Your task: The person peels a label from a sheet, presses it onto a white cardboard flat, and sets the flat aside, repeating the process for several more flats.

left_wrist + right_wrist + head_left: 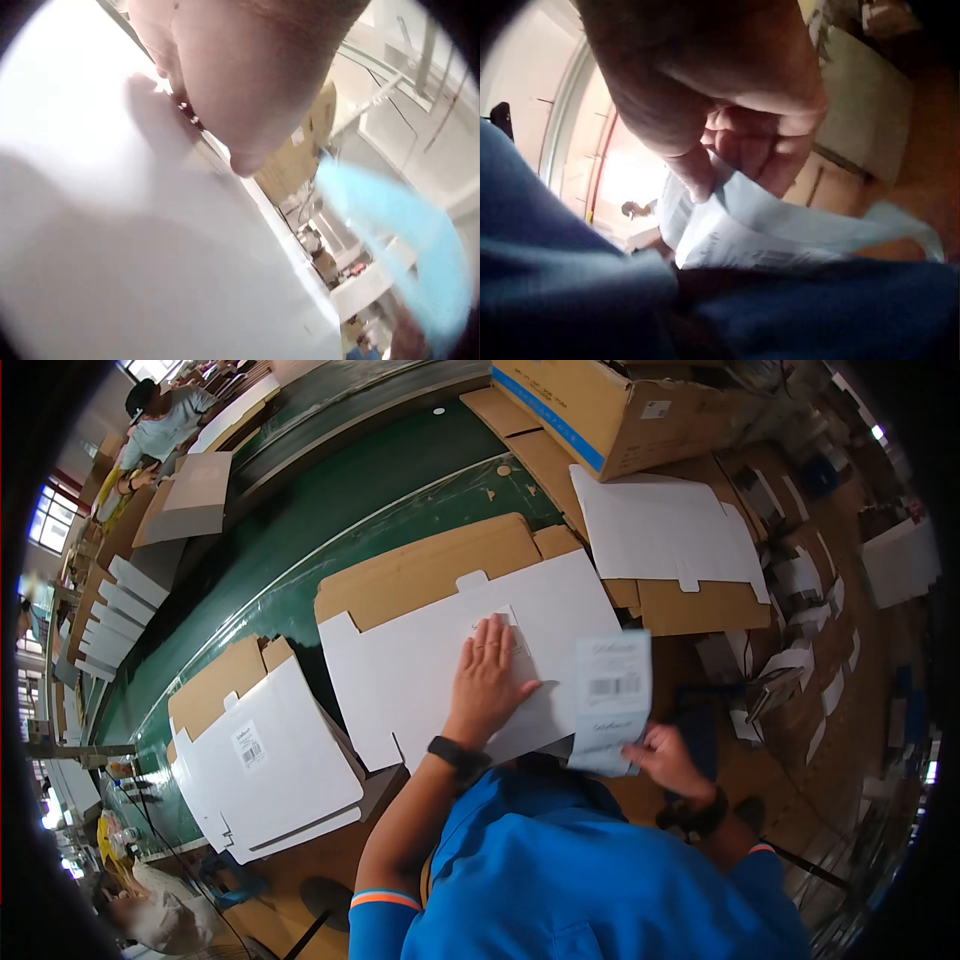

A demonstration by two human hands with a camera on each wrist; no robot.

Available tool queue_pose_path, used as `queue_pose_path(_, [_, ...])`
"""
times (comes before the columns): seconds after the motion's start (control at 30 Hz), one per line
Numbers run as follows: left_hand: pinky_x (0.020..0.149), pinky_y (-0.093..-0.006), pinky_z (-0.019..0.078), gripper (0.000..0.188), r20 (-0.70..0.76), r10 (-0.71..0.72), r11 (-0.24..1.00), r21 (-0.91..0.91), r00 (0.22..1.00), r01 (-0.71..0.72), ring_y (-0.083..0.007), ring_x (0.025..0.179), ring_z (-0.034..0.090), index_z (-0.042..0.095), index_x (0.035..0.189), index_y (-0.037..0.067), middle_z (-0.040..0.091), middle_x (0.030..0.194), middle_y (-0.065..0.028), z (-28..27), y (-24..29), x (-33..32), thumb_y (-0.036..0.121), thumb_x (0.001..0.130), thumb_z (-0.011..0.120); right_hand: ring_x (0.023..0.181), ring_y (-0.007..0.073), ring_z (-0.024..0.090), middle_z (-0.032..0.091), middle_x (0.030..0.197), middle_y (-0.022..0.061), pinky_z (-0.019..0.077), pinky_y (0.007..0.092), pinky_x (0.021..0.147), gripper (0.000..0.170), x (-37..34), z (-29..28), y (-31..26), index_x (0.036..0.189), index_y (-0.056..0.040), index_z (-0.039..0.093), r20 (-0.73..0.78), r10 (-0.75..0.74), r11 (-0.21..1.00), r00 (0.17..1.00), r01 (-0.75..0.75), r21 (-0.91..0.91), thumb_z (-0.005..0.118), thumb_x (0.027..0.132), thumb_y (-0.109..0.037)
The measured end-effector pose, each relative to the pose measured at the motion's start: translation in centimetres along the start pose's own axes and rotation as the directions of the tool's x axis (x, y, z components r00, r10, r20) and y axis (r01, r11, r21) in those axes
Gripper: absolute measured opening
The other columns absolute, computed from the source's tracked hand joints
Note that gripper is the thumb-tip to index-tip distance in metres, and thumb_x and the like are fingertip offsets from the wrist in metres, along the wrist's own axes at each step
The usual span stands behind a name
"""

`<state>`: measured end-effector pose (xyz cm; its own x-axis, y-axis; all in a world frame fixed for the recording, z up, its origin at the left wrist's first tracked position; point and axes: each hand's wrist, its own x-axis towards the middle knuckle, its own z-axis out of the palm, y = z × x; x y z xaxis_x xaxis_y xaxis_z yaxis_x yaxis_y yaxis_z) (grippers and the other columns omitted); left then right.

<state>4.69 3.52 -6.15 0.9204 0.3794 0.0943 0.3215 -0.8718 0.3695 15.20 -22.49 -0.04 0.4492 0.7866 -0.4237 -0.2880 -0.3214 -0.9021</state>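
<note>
My left hand (485,685) lies flat with straight fingers on a white flattened cardboard box (400,660) in front of me. Its fingertips rest over a printed label (518,630) near the middle of the sheet, covering part of it. In the head view, my right hand (672,762) pinches the lower end of a pale strip of barcode labels (614,660), held up at the box's right edge. Thumb and curled fingers close on that label strip (772,225) in the right wrist view. The strip (405,217) appears as a blurred light-blue curl in the left wrist view.
Left of me lies a stack of white flat boxes (290,760) with a label on top. More flat boxes (660,530) lie at the right, below a large brown carton (570,410). Beneath runs a green table (260,590). Another person (165,425) is at the far left.
</note>
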Motion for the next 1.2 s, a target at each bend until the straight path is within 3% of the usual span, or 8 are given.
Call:
queue_pose_path(0.13, [0.110, -0.0438, 0.0173, 0.085, -0.044, -0.019, 1.000, -0.003, 0.999, 0.019, -0.0331, 0.137, 0.019, 0.028, 0.136, -0.006, 0.022, 0.146, -0.0232, 2.5, 3.1, 1.0, 0.051, 0.080, 0.056, 0.085, 0.0119, 0.059, 0.065, 0.096, 0.0061, 0.0479, 0.0259, 0.076, 0.019, 6.1, -1.8, 0.6, 0.103, 0.0023, 0.060, -0.194, -0.272, 0.962, 0.943, 0.261, -0.081, 0.058, 0.085, -0.003])
queue_pose_path(0.43, [0.110, -0.0466, 0.0161, 0.071, -0.067, -0.098, 0.992, 0.069, 0.993, 0.103, -0.0268, 0.137, 0.021, 0.032, 0.140, 0.010, 0.026, 0.148, -0.0070, -0.4, -2.3, -0.9, 0.045, 0.083, 0.056, 0.070, 0.0081, 0.057, 0.065, 0.080, 0.0045, 0.0462, 0.0242, 0.065, 0.017, 12.7, -2.2, 3.2, 0.097, 0.0047, 0.061, -0.348, -0.267, 0.959, 0.899, 0.214, -0.186, 0.060, 0.085, -0.007])
queue_pose_path(0.57, [0.108, -0.0503, 0.0151, 0.070, 0.134, -0.041, 0.994, 0.108, 0.990, 0.026, -0.0284, 0.138, 0.020, 0.034, 0.139, 0.011, 0.025, 0.148, -0.0073, -2.9, -2.1, -7.4, 0.046, 0.083, 0.055, 0.072, 0.0083, 0.056, 0.064, 0.080, 0.0055, 0.0456, 0.0251, 0.066, 0.017, 12.9, -2.9, 4.3, 0.096, 0.0044, 0.061, -0.375, -0.323, 0.929, 0.869, 0.216, -0.300, 0.061, 0.084, -0.008])
queue_pose_path(0.7, [0.107, -0.0503, 0.0177, 0.067, -0.125, -0.541, 0.815, 0.168, 0.832, 0.555, -0.0330, 0.136, 0.020, 0.036, 0.137, 0.012, 0.027, 0.146, -0.0134, -3.4, -4.5, -15.1, 0.033, 0.080, 0.063, 0.078, 0.0107, 0.057, 0.064, 0.082, 0.0073, 0.0454, 0.0270, 0.072, 0.018, 11.7, -3.2, 3.1, 0.098, 0.0038, 0.060, -0.448, -0.417, 0.853, 0.791, 0.171, -0.493, 0.061, 0.083, -0.007])
queue_pose_path(0.77, [0.108, -0.0468, 0.0202, 0.065, -0.253, -0.573, 0.805, 0.003, 0.780, 0.593, -0.0367, 0.134, 0.023, 0.034, 0.135, 0.002, 0.030, 0.142, -0.0209, -2.9, -6.1, -17.4, 0.025, 0.081, 0.063, 0.078, 0.0126, 0.057, 0.064, 0.081, 0.0087, 0.0457, 0.0286, 0.073, 0.020, 11.1, -3.0, 2.5, 0.100, 0.0032, 0.059, -0.439, -0.496, 0.776, 0.749, 0.156, -0.611, 0.062, 0.083, -0.008])
queue_pose_path(0.83, [0.107, -0.0450, 0.0218, 0.065, -0.262, -0.609, 0.784, -0.052, 0.749, 0.619, -0.0369, 0.133, 0.025, 0.033, 0.133, -0.003, 0.031, 0.140, -0.0230, -3.4, -7.1, -18.5, 0.023, 0.081, 0.062, 0.086, 0.0300, 0.061, 0.063, 0.095, 0.0160, 0.0458, 0.0346, 0.077, 0.027, 11.8, -3.9, 3.6, 0.103, 0.0035, 0.059, -0.372, -0.616, 0.660, 0.694, 0.197, -0.725, 0.063, 0.081, -0.011])
queue_pose_path(1.03, [0.098, -0.0440, 0.0348, 0.055, -0.458, -0.629, 0.768, -0.243, 0.628, 0.592, -0.0404, 0.116, 0.043, 0.041, 0.127, -0.005, 0.045, 0.124, -0.0267, -2.5, -8.5, -16.5, 0.018, 0.082, 0.061, 0.077, 0.0156, 0.058, 0.064, 0.086, 0.0104, 0.0457, 0.0318, 0.073, 0.019, 12.9, -5.2, 4.6, 0.096, 0.0032, 0.060, -0.433, -0.443, 0.828, 0.785, 0.172, -0.534, 0.061, 0.081, -0.008])
queue_pose_path(1.2, [0.089, -0.0454, 0.0380, 0.053, -0.350, -0.769, 0.639, -0.411, 0.535, 0.650, -0.0395, 0.102, 0.046, 0.046, 0.120, -0.009, 0.052, 0.108, -0.0248, -3.0, -8.6, -14.7, 0.021, 0.079, 0.062, 0.078, 0.0098, 0.055, 0.062, 0.088, 0.0033, 0.0448, 0.0257, 0.072, 0.019, 12.8, -5.0, 3.9, 0.100, 0.0032, 0.059, -0.495, -0.311, 0.940, 0.811, 0.186, -0.285, 0.059, 0.087, -0.011])
